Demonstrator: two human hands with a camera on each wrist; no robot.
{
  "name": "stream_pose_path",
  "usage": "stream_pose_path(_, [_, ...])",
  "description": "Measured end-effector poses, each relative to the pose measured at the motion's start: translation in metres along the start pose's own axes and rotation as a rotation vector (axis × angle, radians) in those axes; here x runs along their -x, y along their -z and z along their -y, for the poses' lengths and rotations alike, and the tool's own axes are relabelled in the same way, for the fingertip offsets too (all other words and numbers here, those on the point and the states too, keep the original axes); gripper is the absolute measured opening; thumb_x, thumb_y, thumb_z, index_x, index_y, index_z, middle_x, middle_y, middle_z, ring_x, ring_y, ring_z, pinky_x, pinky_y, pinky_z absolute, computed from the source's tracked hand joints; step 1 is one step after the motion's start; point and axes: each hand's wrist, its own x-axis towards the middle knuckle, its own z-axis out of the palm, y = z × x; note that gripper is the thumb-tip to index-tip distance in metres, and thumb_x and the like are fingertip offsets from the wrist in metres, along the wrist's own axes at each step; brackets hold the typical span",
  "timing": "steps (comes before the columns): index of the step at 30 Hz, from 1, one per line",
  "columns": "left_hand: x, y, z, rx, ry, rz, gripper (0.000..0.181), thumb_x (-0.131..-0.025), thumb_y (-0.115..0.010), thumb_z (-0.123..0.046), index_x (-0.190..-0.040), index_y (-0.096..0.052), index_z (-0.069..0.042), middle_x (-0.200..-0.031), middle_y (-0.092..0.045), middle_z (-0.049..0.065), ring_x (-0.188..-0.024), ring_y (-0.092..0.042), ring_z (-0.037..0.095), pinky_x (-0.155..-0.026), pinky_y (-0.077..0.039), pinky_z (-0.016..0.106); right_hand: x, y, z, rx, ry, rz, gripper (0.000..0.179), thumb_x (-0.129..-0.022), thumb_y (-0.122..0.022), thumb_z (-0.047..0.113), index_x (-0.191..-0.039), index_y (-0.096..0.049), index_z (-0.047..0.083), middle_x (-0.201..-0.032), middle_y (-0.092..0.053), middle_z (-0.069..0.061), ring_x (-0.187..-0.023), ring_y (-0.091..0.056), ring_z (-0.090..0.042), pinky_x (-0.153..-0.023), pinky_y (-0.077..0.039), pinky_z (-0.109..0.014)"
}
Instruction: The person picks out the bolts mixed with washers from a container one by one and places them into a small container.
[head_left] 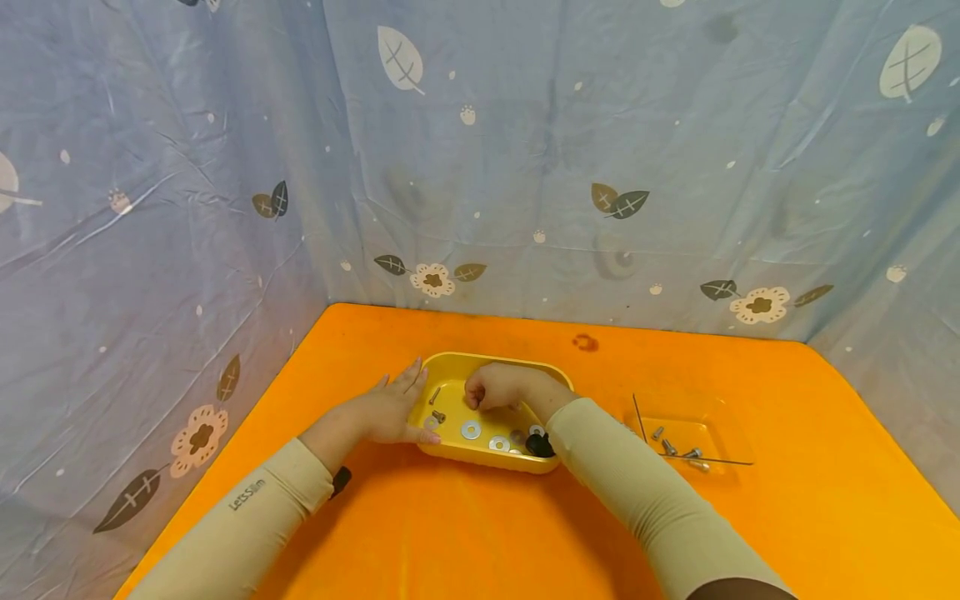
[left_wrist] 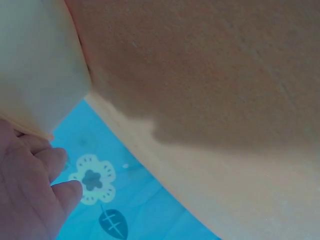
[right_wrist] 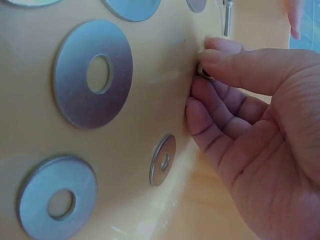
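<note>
A yellow tray [head_left: 480, 457] holds flat metal washers [head_left: 470, 430] and a few screws [head_left: 438, 416]. My left hand [head_left: 386, 414] rests against the tray's left side, fingers spread along the wall and thumb at the near corner. In the left wrist view, fingertips [left_wrist: 67, 192] of that hand touch the tray's outer edge. Inside the tray, my right hand [head_left: 506, 386] reaches to the floor with its fingers curled. The right wrist view shows thumb and fingers pinching a small metal piece [right_wrist: 204, 71], mostly hidden. Large washers [right_wrist: 70, 87] lie beside that hand.
To the right on the orange table [head_left: 480, 533] stands a clear container [head_left: 723, 425] with dark rim lines and several bolts [head_left: 669, 447] in it. A patterned curtain [head_left: 525, 167] hangs behind and at both sides.
</note>
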Motion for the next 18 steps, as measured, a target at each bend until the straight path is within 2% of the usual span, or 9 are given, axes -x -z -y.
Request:
stream_pose_path(5, [-0.0004,-0.0007,0.0006,-0.007,0.000,0.002,0.118,-0.069,-0.042,-0.081,-0.145,-0.007,0.002,-0.151,0.003,0.021,-0.139,-0.009,0.030,-0.107,-0.014,0.055,0.0008,-0.0002,0.0000,0.004,-0.020,-0.017,0.032,-0.083,-0.062,0.002,-0.112,-0.055,0.012,-0.082,-0.050,-0.002,-0.043,-0.044,-0.014,-0.040,-0.042,-0.023])
stream_pose_path(12, [-0.0011,-0.0018,0.0007,-0.011,0.012,0.014,0.118,-0.068,-0.042,-0.081,-0.146,-0.006,0.001,-0.151,0.004,0.020,-0.139,-0.010,0.029,-0.107,-0.013,0.054,0.0016,-0.0004,0.0001,-0.005,0.003,-0.047,0.015,-0.080,-0.066,0.001,-0.093,-0.060,0.004,-0.071,-0.047,-0.001,-0.048,-0.045,-0.012,-0.040,-0.039,-0.022])
stream_pose_path(18, [-0.0013,-0.0027,0.0010,-0.009,0.010,0.014,0.118,-0.069,-0.043,-0.080,-0.146,-0.006,0.001,-0.151,0.005,0.021,-0.138,-0.010,0.030,-0.107,-0.013,0.055,0.0009,0.0032,0.0000,0.001,0.002,-0.037,0.015,-0.079,-0.068,0.003,-0.092,-0.062,0.005,-0.074,-0.051,0.000,-0.054,-0.049,-0.013,-0.045,-0.045,-0.024])
